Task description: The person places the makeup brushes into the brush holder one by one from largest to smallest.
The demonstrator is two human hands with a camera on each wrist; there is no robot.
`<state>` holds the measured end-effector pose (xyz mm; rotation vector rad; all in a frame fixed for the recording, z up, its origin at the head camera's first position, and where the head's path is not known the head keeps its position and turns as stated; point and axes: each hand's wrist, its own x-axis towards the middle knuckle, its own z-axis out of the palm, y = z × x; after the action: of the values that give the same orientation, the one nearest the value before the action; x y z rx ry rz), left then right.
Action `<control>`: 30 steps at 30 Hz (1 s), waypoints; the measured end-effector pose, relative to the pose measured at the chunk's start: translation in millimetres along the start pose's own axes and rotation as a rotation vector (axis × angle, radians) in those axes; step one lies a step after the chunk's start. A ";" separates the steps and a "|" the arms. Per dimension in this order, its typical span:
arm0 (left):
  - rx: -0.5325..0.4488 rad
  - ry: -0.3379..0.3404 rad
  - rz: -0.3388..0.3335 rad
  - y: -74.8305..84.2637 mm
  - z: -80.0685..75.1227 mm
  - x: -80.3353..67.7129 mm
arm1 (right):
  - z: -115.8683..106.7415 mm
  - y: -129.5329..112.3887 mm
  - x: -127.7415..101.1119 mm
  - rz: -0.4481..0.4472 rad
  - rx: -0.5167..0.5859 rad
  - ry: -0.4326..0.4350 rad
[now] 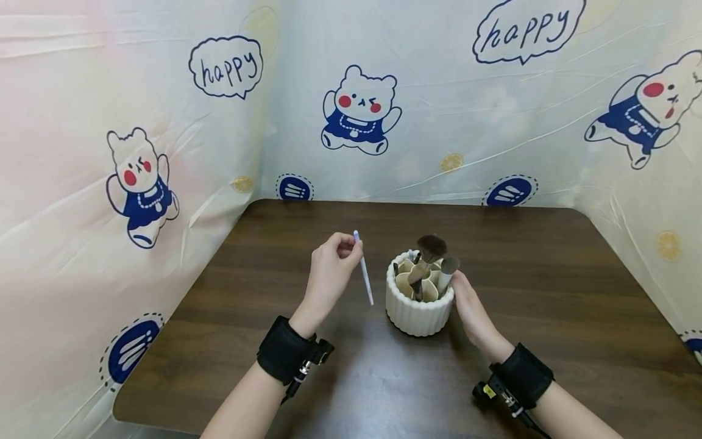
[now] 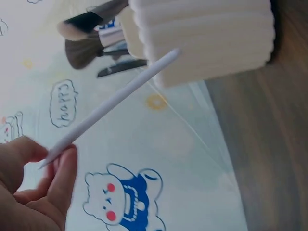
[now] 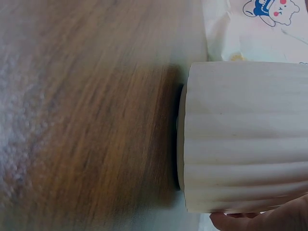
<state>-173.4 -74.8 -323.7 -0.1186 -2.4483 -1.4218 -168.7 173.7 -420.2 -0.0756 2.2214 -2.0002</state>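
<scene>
My left hand (image 1: 331, 268) pinches a slim white stylus pen (image 1: 366, 280) near its upper end, between thumb and fingers. The pen slants down, its lower end left of a white ribbed brush holder (image 1: 419, 318). In the left wrist view the pinched end of the pen (image 2: 108, 106) tapers to a point. My right hand (image 1: 476, 311) rests against the right side of the holder, its fingers partly hidden behind it. The right wrist view shows fingertips right at the holder's ribbed wall (image 3: 245, 139).
A large dark makeup brush (image 1: 431, 247) and a smaller pale-handled brush (image 1: 450, 265) stand in the holder's cream dividers, among several other slim items. The brown wooden table (image 1: 548, 274) is backed by a printed curtain (image 1: 428, 103).
</scene>
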 end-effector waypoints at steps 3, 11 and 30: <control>-0.079 0.034 0.071 7.7 4.4 -0.9 | -0.1 -0.1 0.2 -0.007 0.012 0.000; -0.166 0.053 0.219 13.5 22.2 -5.8 | -0.6 0.9 0.0 -0.033 0.033 -0.016; -0.114 -0.100 0.252 -11.9 63.8 -29.1 | -0.3 3.6 0.5 -0.021 0.026 -0.014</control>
<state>-162.5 -23.7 -371.9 -0.5161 -2.3278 -1.4719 -169.1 174.3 -423.8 -0.1095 2.1944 -2.0326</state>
